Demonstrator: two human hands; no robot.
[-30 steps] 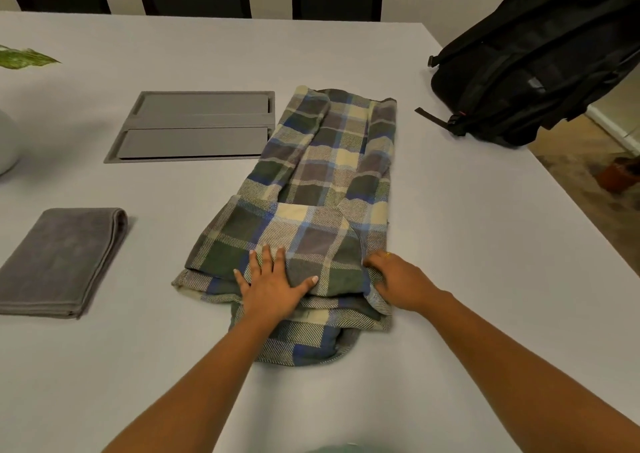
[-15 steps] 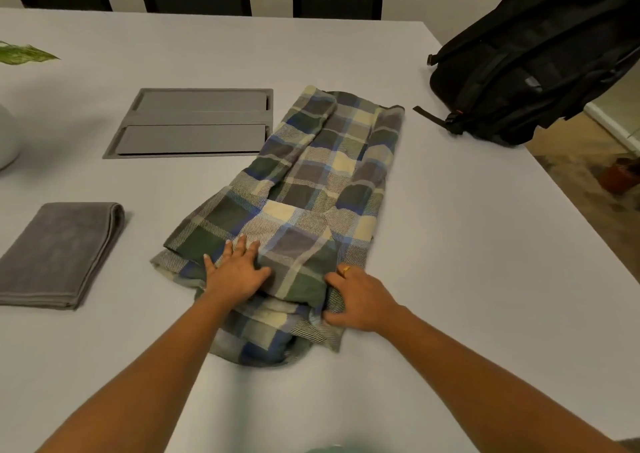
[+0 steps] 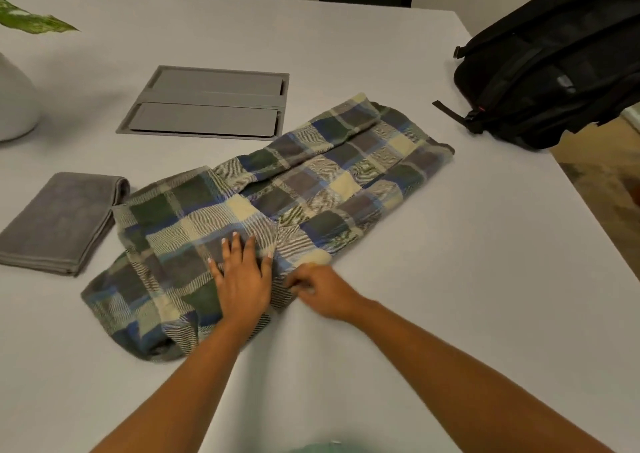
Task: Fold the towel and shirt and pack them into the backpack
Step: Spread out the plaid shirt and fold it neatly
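A plaid shirt in green, blue and cream lies folded into a long strip, slanting across the middle of the white table. My left hand presses flat on its near end with fingers spread. My right hand sits at the shirt's right edge, fingers curled and pinching the fabric there. A folded grey towel lies to the left, its corner close to the shirt. The black backpack lies at the far right corner of the table.
A grey recessed cable panel is set into the table behind the shirt. A white vase with a green leaf stands at the far left. Dark chairs line the far edge. The table's right edge drops to the floor.
The shirt has swung round so that it slants from near left to far right. Both hands stayed at its near end, and the right hand's fingers have curled onto the edge.
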